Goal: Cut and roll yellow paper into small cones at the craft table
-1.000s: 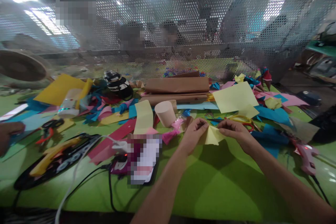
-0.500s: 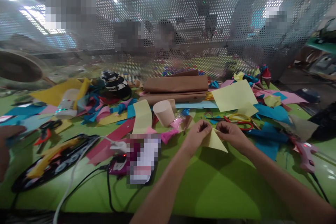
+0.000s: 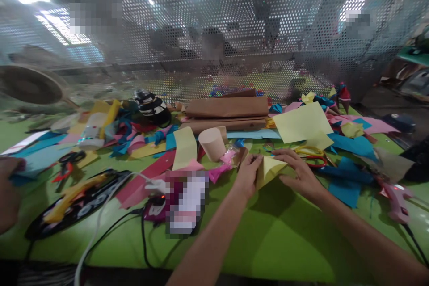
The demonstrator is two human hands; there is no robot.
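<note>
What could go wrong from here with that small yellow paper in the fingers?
The small yellow paper, pinched by the left hand, could crease or slip while the right hand is open beside it. The pink glue gun shows a red light; if hot, it might mark the blue paper nearby.

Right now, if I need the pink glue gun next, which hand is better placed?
Right, I'd say. The right hand is nearer the pink glue gun, and its thumb and fingers look spread by the yellow paper. The left hand pinches that paper and would have to reach across.
</note>
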